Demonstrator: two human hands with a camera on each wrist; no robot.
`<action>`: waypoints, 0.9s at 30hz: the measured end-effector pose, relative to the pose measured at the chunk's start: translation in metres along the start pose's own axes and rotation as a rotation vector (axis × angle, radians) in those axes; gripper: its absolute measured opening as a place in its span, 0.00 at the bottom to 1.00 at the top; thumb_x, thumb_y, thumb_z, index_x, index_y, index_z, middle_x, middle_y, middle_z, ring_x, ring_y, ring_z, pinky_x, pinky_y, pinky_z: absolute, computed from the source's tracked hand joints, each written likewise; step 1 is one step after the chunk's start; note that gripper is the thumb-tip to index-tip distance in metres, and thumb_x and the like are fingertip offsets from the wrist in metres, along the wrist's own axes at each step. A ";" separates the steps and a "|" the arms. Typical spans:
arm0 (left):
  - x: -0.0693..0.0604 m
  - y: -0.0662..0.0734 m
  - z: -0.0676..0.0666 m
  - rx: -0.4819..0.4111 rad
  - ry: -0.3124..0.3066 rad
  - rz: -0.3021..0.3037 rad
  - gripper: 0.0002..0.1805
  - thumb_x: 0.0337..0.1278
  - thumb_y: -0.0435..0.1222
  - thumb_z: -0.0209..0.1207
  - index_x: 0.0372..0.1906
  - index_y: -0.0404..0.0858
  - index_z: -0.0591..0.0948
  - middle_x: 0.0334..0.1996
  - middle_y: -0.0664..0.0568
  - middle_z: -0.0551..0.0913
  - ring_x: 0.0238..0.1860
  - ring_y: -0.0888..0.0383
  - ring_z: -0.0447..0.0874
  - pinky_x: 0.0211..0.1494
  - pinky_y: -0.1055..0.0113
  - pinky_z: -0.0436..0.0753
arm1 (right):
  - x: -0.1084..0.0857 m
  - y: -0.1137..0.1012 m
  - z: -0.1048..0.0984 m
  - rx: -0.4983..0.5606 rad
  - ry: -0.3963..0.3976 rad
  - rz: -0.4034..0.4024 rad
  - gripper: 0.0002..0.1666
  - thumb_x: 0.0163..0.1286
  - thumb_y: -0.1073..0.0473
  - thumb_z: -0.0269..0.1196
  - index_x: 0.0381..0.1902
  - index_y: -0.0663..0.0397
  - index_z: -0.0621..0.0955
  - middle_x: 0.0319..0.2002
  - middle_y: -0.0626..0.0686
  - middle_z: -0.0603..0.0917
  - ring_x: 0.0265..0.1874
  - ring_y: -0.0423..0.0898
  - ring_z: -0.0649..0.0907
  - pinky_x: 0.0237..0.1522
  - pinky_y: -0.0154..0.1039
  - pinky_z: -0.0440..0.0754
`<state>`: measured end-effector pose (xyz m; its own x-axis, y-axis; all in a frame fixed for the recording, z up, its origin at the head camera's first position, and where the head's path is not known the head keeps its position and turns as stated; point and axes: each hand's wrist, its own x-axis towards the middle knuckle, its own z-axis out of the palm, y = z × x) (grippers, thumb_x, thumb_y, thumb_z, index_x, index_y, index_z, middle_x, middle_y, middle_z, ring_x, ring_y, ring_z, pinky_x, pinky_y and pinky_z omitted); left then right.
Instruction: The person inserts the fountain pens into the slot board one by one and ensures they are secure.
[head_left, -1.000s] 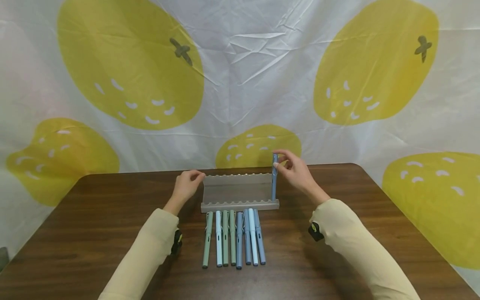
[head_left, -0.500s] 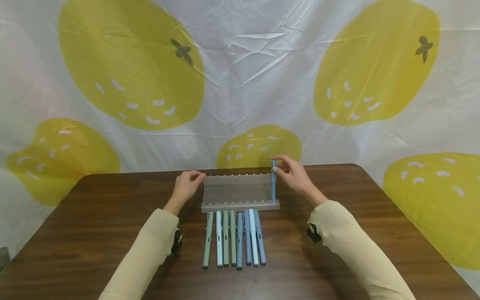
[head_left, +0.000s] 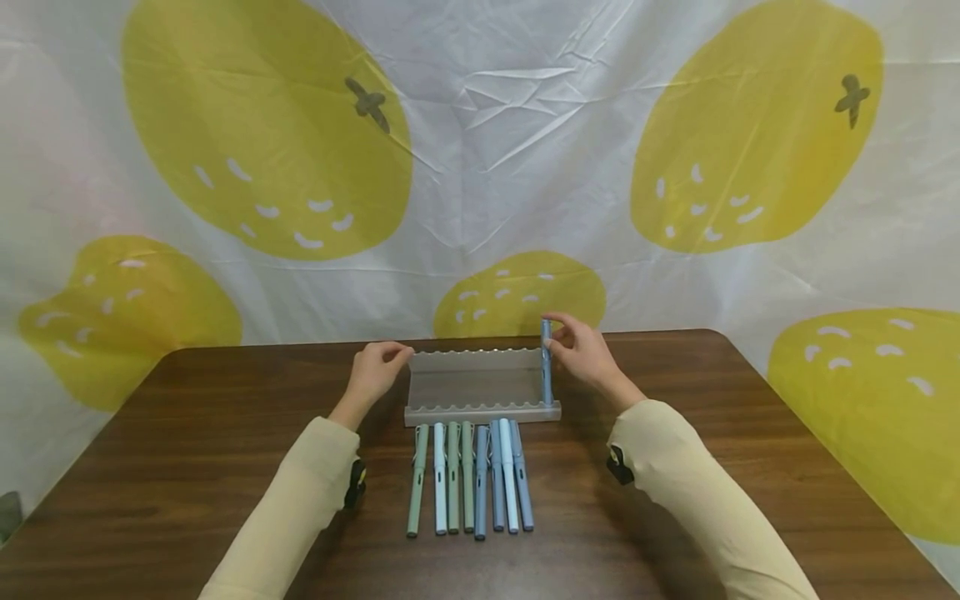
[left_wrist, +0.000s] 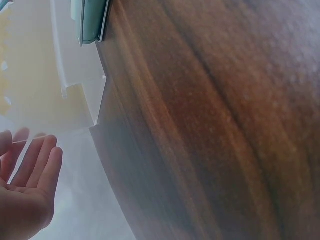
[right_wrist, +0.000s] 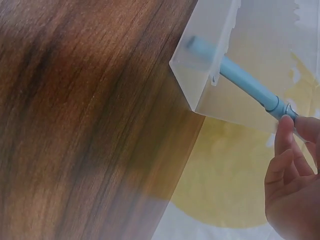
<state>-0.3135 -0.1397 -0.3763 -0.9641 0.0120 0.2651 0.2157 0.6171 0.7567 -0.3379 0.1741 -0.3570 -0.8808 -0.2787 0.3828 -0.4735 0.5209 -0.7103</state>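
Note:
A translucent pen rack (head_left: 475,383) with scalloped edges stands near the back of the table. My left hand (head_left: 375,371) pinches its upper left corner between thumb and fingertips; in the left wrist view that hand (left_wrist: 32,185) is at the rack's (left_wrist: 82,107) thin edge. At the other end, my right hand (head_left: 588,354) grips the upper part of a capped blue pen (head_left: 547,375). That pen stands almost upright, its lower end behind the rack's front lip. In the right wrist view the pen's (right_wrist: 247,87) bottom shows through the clear wall, fingers (right_wrist: 285,132) at its cap.
Several capped pens lie side by side in front of the rack: green ones (head_left: 417,492), pale blue ones (head_left: 439,492) and darker blue ones (head_left: 481,492). The brown wooden table (head_left: 187,467) ends just behind the rack, where a white cloth with yellow lemons (head_left: 517,292) hangs.
My right hand has lowered the blue pen slightly, into the right end of the rack, and shifted a little left. My left hand keeps its hold on the rack's corner.

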 end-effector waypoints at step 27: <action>-0.002 0.000 -0.001 -0.019 -0.010 -0.008 0.16 0.60 0.40 0.51 0.42 0.32 0.80 0.41 0.41 0.79 0.44 0.47 0.74 0.45 0.53 0.72 | -0.009 -0.010 -0.008 -0.102 0.169 -0.085 0.23 0.59 0.64 0.60 0.53 0.56 0.72 0.34 0.58 0.81 0.16 0.48 0.80 0.17 0.37 0.75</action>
<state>-0.3117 -0.1403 -0.3758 -0.9674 0.0155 0.2530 0.2111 0.6018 0.7702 -0.3254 0.1782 -0.3486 -0.8208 -0.1906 0.5385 -0.5361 0.5824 -0.6110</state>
